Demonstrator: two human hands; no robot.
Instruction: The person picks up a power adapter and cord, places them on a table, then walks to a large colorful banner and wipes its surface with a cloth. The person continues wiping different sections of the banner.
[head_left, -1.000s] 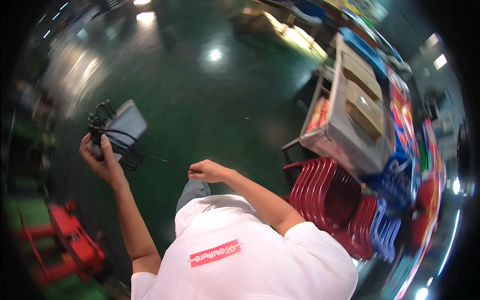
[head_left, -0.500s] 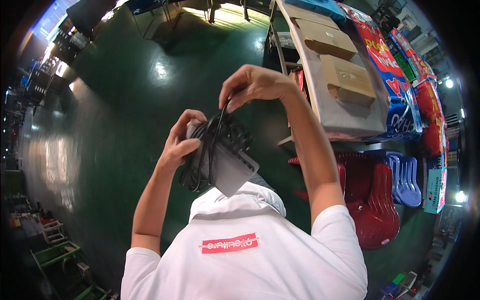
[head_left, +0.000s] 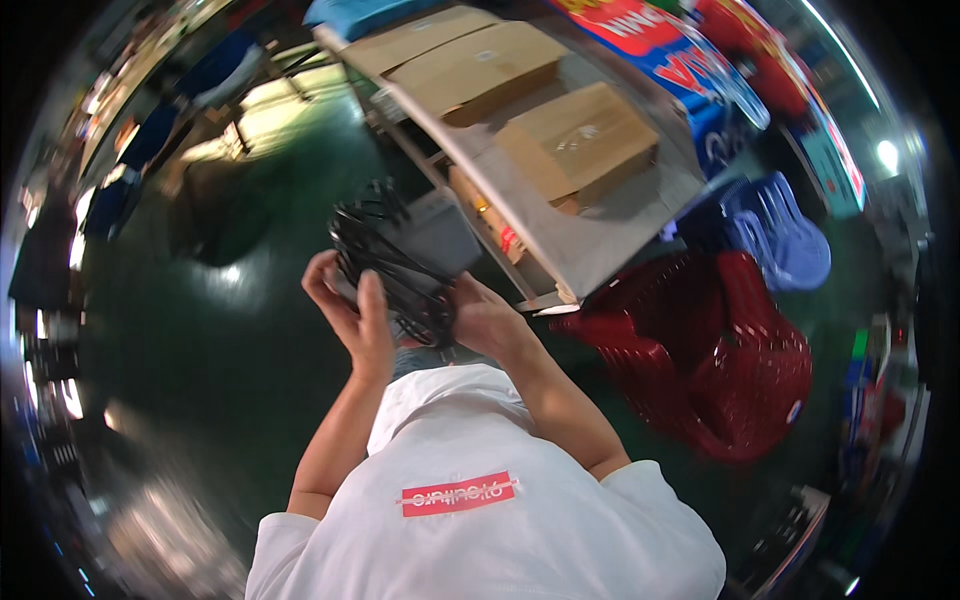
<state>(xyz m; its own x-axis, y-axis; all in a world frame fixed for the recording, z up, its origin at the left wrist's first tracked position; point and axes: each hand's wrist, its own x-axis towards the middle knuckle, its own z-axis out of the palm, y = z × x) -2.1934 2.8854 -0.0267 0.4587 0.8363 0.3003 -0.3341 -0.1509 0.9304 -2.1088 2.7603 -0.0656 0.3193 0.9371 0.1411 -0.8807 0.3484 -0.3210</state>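
Hands (head_left: 489, 319) now flank the cable bundle (head_left: 382, 250).

Grey box (head_left: 445, 240), flat-faced, held aloft between left hand (head_left: 352, 318) and right hand (head_left: 487, 318), sitting at a tilt from where I stand, black cable (head_left: 360, 240) bunched in loose loops over its left side and lower edge, strands overlapping, finer detail blurred.

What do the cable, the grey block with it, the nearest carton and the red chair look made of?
Black cable: likely rubber or plastic jacket; slight sheen, loose loops.
Grey block: plastic or painted metal; smooth, flat face, too blurred to settle.
Nearest carton: likely cardboard; brown, mostly matte.
Red chair: probably moulded plastic; glossy highlights, curved shell.
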